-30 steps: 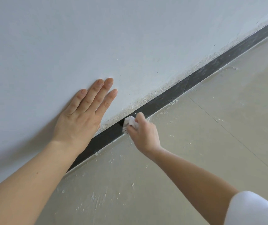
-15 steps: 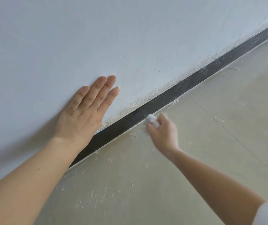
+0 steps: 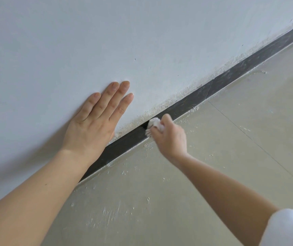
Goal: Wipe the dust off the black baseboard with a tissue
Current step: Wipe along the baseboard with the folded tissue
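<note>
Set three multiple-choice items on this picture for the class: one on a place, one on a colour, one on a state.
1. Where does the left hand lie? A in a pocket; B flat on the wall; C on a door handle.
2. What colour is the baseboard? A white; B black; C red.
3. How does the right hand hold the tissue? A bunched in curled fingers; B on an open palm; C not at all.
Key: 1 B, straight fingers rest on the wall; 2 B, a dark strip runs under the wall; 3 A, the grip closes round the tissue.
</note>
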Tool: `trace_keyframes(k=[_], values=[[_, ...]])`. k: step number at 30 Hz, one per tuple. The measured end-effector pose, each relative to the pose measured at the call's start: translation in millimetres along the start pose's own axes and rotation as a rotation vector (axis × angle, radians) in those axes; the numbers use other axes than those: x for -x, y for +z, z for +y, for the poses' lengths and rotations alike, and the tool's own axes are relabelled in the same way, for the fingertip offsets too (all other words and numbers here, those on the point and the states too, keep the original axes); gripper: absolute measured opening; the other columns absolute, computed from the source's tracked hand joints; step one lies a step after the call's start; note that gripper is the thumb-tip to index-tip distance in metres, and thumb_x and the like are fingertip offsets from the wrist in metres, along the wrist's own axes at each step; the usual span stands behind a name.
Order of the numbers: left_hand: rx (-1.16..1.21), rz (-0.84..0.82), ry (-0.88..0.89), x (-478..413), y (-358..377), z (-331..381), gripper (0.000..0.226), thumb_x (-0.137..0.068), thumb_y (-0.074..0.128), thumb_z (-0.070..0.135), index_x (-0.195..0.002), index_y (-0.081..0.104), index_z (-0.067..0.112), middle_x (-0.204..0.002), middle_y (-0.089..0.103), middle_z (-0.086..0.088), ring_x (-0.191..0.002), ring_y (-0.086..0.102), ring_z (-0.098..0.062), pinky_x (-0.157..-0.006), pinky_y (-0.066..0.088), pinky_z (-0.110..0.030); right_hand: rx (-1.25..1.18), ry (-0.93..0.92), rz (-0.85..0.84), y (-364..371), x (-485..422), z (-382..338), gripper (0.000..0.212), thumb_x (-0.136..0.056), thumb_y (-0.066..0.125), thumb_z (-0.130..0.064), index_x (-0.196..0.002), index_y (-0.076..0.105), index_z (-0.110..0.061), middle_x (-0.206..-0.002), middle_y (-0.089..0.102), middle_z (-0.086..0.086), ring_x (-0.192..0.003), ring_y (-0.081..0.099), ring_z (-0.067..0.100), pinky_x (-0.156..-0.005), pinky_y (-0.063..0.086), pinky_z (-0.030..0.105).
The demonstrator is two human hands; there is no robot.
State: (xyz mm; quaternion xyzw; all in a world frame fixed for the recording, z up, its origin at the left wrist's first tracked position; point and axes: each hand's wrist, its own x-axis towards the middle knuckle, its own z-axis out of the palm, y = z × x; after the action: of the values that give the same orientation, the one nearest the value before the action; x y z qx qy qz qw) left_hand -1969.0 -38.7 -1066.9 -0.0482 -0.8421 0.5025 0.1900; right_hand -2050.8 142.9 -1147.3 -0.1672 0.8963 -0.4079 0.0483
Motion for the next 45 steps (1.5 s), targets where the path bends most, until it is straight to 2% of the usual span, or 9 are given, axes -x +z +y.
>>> trace_keyframes(k=[7, 11, 14, 23, 30, 34, 38, 42, 45], values=[[-0.001, 0.008, 0.005, 0.1, -0.1, -0.2, 0.088, -0.087, 0.053, 0.039, -0.155, 0.002, 0.016, -0.161, -0.009, -0.009, -0.146, -0.017, -0.028, -0.116, -0.005, -0.038, 0.070, 0.113, 0.173, -33.2, -38.2, 36.7, 0.025, -0.094, 0.051, -0.030, -0.081, 0.038, -0.013, -0.057, 0.045, -0.003, -0.052, 0.042, 0.020, -0.049, 0.022, 0.032], [0.014, 0.001, 0.007, -1.3, -1.3, -2.3, 0.088, -0.088, 0.054, 0.037, -0.155, 0.002, 0.016, -0.160, -0.010, -0.010, -0.145, -0.018, -0.027, -0.116, -0.007, -0.038, -0.025, 0.336, 0.309, -44.3, -51.5, 50.8, 0.019, -0.091, 0.050, -0.026, -0.085, 0.043, -0.010, -0.061, 0.043, -0.004, -0.064, 0.046, 0.027, -0.058, 0.030, 0.031], [0.024, -0.026, 0.014, -1.1, -4.3, -4.1, 0.093, -0.086, 0.059, 0.035, -0.155, -0.001, 0.017, -0.160, -0.013, -0.010, -0.145, -0.020, -0.027, -0.116, -0.008, -0.038, -0.163, 0.508, 0.403, -44.8, -42.7, 48.4, 0.022, -0.091, 0.049, -0.029, -0.083, 0.043, -0.010, -0.062, 0.043, -0.005, -0.058, 0.042, 0.017, -0.058, 0.029, 0.030], [0.111, -0.082, 0.063, 0.5, -13.9, -13.3, 0.092, -0.089, 0.057, 0.031, -0.154, -0.006, 0.013, -0.160, -0.016, -0.010, -0.146, -0.015, -0.026, -0.117, -0.012, -0.038, -0.276, 0.316, 0.025, 4.7, 33.6, 8.5, 0.025, -0.088, 0.057, -0.027, -0.075, 0.039, -0.015, -0.053, 0.044, -0.004, -0.049, 0.039, 0.013, -0.050, 0.033, 0.031], [0.221, 0.013, 0.172, -33.9, -26.2, -16.6, 0.063, -0.094, 0.021, 0.009, -0.154, 0.003, 0.010, -0.161, -0.003, -0.008, -0.147, 0.000, -0.026, -0.119, -0.003, -0.039, -0.080, 0.258, -0.025, -38.8, -31.0, 16.9, 0.020, -0.090, 0.048, -0.022, -0.079, 0.033, -0.013, -0.055, 0.041, 0.000, -0.055, 0.039, 0.024, -0.052, 0.031, 0.033], [0.205, -0.042, 0.210, -70.9, -42.0, -20.7, 0.064, -0.091, -0.009, -0.009, -0.153, -0.004, 0.008, -0.159, -0.010, -0.010, -0.145, -0.008, -0.028, -0.118, -0.011, -0.041, -0.053, 0.422, 0.082, -78.5, -66.1, 33.2, 0.015, -0.093, 0.047, -0.021, -0.088, 0.041, -0.008, -0.064, 0.048, 0.002, -0.070, 0.048, 0.029, -0.060, 0.031, 0.034], [0.271, -0.107, 0.182, -98.8, -59.7, -19.2, 0.066, -0.087, -0.017, -0.012, -0.151, -0.009, 0.006, -0.158, -0.017, -0.012, -0.146, -0.012, -0.029, -0.118, -0.012, -0.041, 0.056, 0.547, 0.076, -114.5, -85.9, 34.2, 0.019, -0.096, 0.043, -0.026, -0.096, 0.045, -0.006, -0.075, 0.051, 0.008, -0.077, 0.049, 0.030, -0.065, 0.034, 0.033], [0.209, -0.211, 0.199, -106.6, -75.0, -30.5, 0.068, -0.082, -0.023, -0.017, -0.147, -0.021, 0.001, -0.153, -0.030, -0.017, -0.141, -0.027, -0.034, -0.113, -0.020, -0.046, 0.065, 0.484, -0.128, -116.3, -52.9, 17.6, 0.020, -0.091, 0.046, -0.026, -0.082, 0.043, -0.009, -0.063, 0.049, 0.003, -0.065, 0.048, 0.029, -0.055, 0.033, 0.033], [0.087, -0.229, 0.262, -107.2, -75.3, -44.5, 0.063, -0.086, -0.012, -0.012, -0.146, -0.025, 0.000, -0.150, -0.036, -0.018, -0.135, -0.034, -0.035, -0.109, -0.026, -0.048, -0.042, 0.440, -0.264, -96.7, -24.1, 5.8, 0.020, -0.086, 0.050, -0.019, -0.071, 0.038, -0.014, -0.061, 0.048, 0.003, -0.057, 0.042, 0.022, -0.051, 0.032, 0.032]])
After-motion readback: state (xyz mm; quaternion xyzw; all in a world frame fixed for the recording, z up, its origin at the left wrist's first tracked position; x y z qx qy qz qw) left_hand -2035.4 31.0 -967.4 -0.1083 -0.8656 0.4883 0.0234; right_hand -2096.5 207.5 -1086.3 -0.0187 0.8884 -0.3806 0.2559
